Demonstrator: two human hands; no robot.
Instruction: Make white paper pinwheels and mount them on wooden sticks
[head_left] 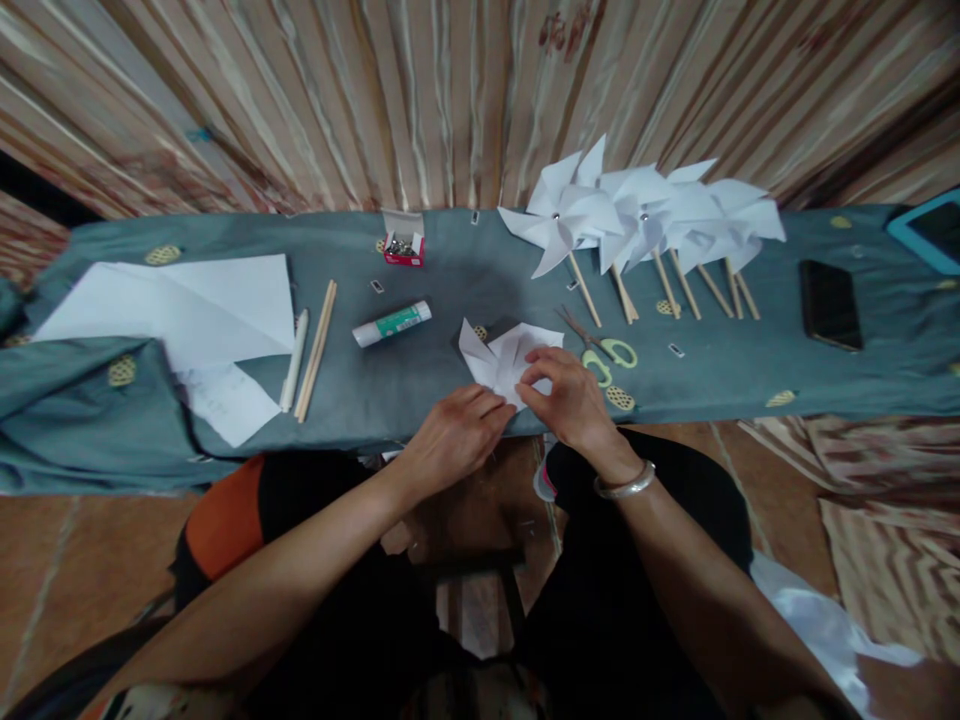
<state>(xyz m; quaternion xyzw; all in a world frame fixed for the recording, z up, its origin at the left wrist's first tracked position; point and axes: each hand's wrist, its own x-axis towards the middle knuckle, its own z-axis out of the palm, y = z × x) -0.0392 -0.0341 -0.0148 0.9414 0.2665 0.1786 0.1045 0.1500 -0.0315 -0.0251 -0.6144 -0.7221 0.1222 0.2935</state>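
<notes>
A small white cut paper square [501, 358], its flaps partly folded inward, lies near the front edge of a grey-green cloth-covered table [450, 270]. My left hand [457, 432] rests with curled fingers on the paper's near left corner. My right hand [568, 397] pinches a flap at the paper's middle with thumb and forefinger; a silver bangle sits on that wrist. Scissors with yellow-green handles [604, 348] lie just right of the paper.
A glue stick [391, 323], a red box of pins [403, 245], wooden sticks and a pen [311, 345] and white sheets [187, 305] lie to the left. Several finished white pinwheels [637, 215] on sticks lie at the back right, with a black phone [829, 303] and a blue-edged tablet [930, 228] beyond.
</notes>
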